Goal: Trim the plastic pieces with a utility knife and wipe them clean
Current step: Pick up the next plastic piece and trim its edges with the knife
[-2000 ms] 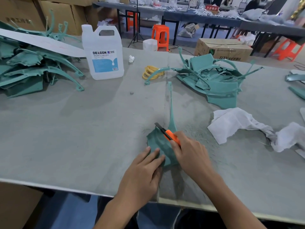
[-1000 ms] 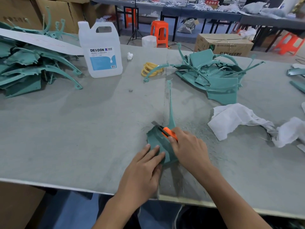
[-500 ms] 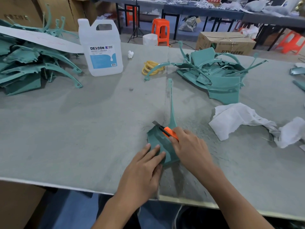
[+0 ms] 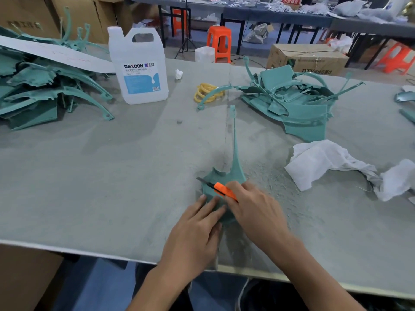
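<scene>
1. The left hand (image 4: 197,230) lies flat with its fingers straight, pressing down on the near end of the teal plastic piece (image 4: 233,167). It grasps nothing. I judge that it acts as a clamp, so the piece cannot skid under the blade.
2. The right hand (image 4: 253,212) is curled tightly round the orange utility knife (image 4: 221,190). The blade points toward ten o'clock across the piece's broad end, just ahead of the left fingertips.
3. The piece rests on the grey table (image 4: 89,176) near its front edge. Its thin arm runs toward twelve o'clock, probably so that the wide end stays within reach.
4. At two o'clock a crumpled white cloth (image 4: 325,162) lies near, likely kept handy for wiping.
5. Farther off, a DEXCON jug (image 4: 141,70) stands at eleven o'clock. Heaps of teal pieces sit at one o'clock (image 4: 292,102) and ten o'clock (image 4: 40,86); I cannot tell which heap is already trimmed.
</scene>
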`<act>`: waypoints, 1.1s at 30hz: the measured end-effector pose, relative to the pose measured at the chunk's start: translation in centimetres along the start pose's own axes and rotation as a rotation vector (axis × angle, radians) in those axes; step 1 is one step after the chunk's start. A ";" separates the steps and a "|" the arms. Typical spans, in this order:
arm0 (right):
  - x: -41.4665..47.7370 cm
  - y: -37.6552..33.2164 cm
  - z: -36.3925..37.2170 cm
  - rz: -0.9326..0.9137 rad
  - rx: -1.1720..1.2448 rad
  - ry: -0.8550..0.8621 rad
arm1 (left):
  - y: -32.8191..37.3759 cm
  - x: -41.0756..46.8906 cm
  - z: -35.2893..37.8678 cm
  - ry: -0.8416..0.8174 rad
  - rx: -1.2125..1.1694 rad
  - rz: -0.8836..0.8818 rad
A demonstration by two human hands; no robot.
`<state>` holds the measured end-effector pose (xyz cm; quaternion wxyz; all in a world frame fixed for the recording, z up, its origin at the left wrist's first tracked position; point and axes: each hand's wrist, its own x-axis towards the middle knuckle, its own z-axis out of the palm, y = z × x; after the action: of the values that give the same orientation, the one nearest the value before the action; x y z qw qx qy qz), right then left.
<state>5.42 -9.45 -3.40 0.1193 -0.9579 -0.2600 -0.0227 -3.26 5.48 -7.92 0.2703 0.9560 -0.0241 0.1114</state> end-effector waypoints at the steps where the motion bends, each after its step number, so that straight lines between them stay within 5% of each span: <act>1: 0.0 0.0 0.1 0.003 -0.026 0.004 | 0.0 0.0 0.0 -0.005 -0.001 -0.001; 20: 0.1 -0.7 1.1 0.074 0.032 0.091 | 0.0 0.1 0.2 0.011 -0.026 0.014; 28: -0.5 1.8 0.7 0.214 0.204 0.085 | -0.3 0.2 -0.2 0.318 0.045 -0.336; 30: -0.7 1.8 0.6 0.206 0.212 0.073 | 0.0 0.5 -0.6 0.292 -0.086 -0.386; 33: -1.0 1.7 0.3 0.207 0.313 0.072 | 0.7 1.0 -1.6 0.250 -0.690 -0.476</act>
<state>5.41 -11.29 -4.20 0.2779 -0.9478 -0.1561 -0.0038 -2.67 5.73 -6.00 0.5927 0.7679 0.1939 0.1465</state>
